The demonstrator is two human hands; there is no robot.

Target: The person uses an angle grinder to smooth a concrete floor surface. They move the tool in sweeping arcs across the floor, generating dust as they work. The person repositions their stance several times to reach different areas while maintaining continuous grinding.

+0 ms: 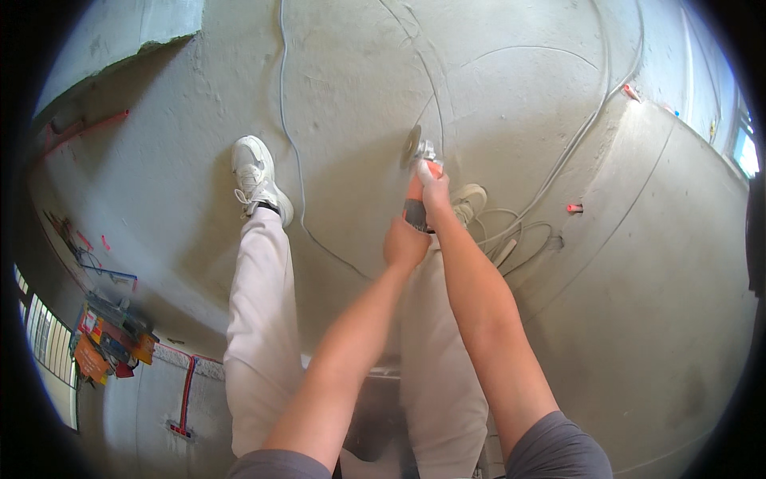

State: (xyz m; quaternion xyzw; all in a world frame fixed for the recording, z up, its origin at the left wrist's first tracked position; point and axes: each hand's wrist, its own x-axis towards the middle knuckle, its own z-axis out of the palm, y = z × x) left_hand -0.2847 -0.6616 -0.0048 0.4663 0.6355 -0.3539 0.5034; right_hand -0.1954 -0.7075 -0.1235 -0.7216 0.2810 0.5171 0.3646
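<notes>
An angle grinder with an orange and black body [414,191] is gripped in both my hands. My left hand [405,243] wraps round its rear end, while my right hand [435,198] closes over the front of the body, behind the silver gear head [427,150]. The round disc [412,147] stands edge-on at the far end, over the grey concrete floor [351,104]. Whether the disc touches the floor or spins, I cannot tell. A thin dark curved line [435,92] runs across the floor close to the grinder's head.
A grey cable [294,152] winds past my left shoe [255,172]. More cables [570,148] loop beside my right shoe [469,201]. Orange pipe stubs [574,208] stick out at the right. A heap of colourful boxes and tools [112,339] lies at the left, near a barred window [48,343].
</notes>
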